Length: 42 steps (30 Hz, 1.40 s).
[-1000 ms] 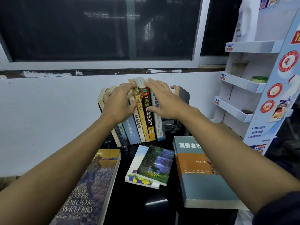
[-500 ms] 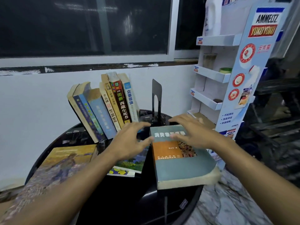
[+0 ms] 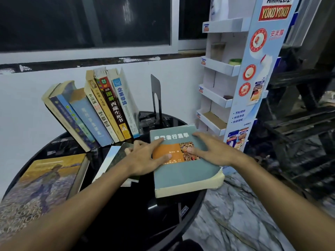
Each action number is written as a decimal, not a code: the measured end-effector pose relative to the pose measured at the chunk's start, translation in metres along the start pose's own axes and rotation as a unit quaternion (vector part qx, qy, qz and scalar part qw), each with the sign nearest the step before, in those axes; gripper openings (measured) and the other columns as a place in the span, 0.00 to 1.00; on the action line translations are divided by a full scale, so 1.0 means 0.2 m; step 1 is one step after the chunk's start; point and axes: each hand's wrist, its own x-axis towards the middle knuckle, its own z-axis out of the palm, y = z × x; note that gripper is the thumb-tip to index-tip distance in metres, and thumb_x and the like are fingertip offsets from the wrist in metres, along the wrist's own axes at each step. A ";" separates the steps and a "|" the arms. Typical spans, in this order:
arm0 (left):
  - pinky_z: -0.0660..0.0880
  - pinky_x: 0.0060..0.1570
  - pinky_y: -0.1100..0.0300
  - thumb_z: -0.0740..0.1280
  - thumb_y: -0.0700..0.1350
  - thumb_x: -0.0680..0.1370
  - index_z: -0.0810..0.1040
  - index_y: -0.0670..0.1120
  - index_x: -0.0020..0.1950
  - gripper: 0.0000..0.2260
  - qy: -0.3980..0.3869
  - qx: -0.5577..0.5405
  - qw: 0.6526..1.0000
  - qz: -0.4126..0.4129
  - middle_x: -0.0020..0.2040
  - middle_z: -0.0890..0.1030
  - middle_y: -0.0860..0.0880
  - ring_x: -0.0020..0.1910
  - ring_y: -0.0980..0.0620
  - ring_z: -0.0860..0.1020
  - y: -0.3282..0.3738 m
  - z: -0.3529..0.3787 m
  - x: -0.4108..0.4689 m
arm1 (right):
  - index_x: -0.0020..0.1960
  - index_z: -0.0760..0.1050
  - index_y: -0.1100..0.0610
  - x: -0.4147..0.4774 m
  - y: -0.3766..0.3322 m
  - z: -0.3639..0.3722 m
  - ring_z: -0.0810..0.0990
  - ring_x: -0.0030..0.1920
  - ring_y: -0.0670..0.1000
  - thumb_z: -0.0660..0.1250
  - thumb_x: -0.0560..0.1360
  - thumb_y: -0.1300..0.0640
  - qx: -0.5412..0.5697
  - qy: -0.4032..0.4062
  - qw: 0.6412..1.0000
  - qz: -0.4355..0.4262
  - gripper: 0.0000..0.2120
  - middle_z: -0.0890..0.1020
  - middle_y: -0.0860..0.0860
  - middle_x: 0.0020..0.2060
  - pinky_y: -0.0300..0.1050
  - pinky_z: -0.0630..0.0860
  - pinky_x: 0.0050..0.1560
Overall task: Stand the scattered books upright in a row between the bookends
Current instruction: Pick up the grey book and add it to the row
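Far left, at the near-left edge of the round black table point(image 3: 126, 223), a big painted-cover book point(image 3: 45, 180) lies flat, cover up, long axis running from the near edge toward the back. Behind it, along the back-left rim, a row of books point(image 3: 94, 113) stands on end w/ spines facing the camera, all tilted so their tops lean left; abt seven spines show, the rightmost a white/blue one. Near the table's middle, two thin books point(image 3: 116, 156) lie flat and overlapped, partly under the left forearm, long axes running near-to-far. Left hand point(image 3: 145, 158) is spread, fingers apart, palm down: thumb and forefinger rest on the left side of the grey-green book point(image 3: 183, 174), other fingers over the thin books. It presses flat on the cover, not curled round an edge. That grey-green book, thick, w/ an orange band and a title line at its far end, lies flat, cover up, on the table's right edge; long axis runs near-to-far, top pointing to the back, page block facing the camera, near-right corner hanging past the rim. Behind it, a black bookend point(image 3: 155, 98) stands upright at the back-right rim, w/ a clear gap btw it and the leaning row. Right hand point(image 3: 213, 151) lies open on the book's right half, fingers splayed, thumb on the cover picture, not closed on anything. Far right, off the table, stands a white cardboard display rack point(image 3: 223, 69).
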 end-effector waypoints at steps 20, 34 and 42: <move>0.79 0.62 0.49 0.79 0.53 0.70 0.62 0.55 0.80 0.42 0.141 -0.367 0.914 0.099 0.74 0.66 0.55 0.69 0.51 0.73 -0.08 0.04 0.05 | 0.77 0.67 0.47 -0.03 0.00 -0.03 0.71 0.64 0.39 0.75 0.71 0.49 0.216 0.180 0.954 -0.101 0.37 0.69 0.49 0.62 0.29 0.71 0.64; 0.79 0.62 0.50 0.76 0.39 0.70 0.75 0.62 0.70 0.33 0.223 -0.407 0.850 0.249 0.70 0.65 0.55 0.68 0.48 0.73 -0.08 -0.15 -0.03 | 0.69 0.74 0.43 0.01 -0.10 -0.19 0.73 0.68 0.52 0.81 0.67 0.52 0.190 0.280 0.904 -0.262 0.33 0.71 0.47 0.66 0.55 0.80 0.60; 0.78 0.64 0.48 0.76 0.44 0.72 0.74 0.64 0.70 0.29 0.254 -0.340 0.862 0.277 0.73 0.61 0.54 0.72 0.45 0.70 -0.10 -0.10 -0.07 | 0.73 0.69 0.43 0.03 -0.08 -0.17 0.70 0.71 0.53 0.79 0.69 0.50 0.125 0.286 0.908 -0.279 0.36 0.67 0.50 0.69 0.56 0.78 0.64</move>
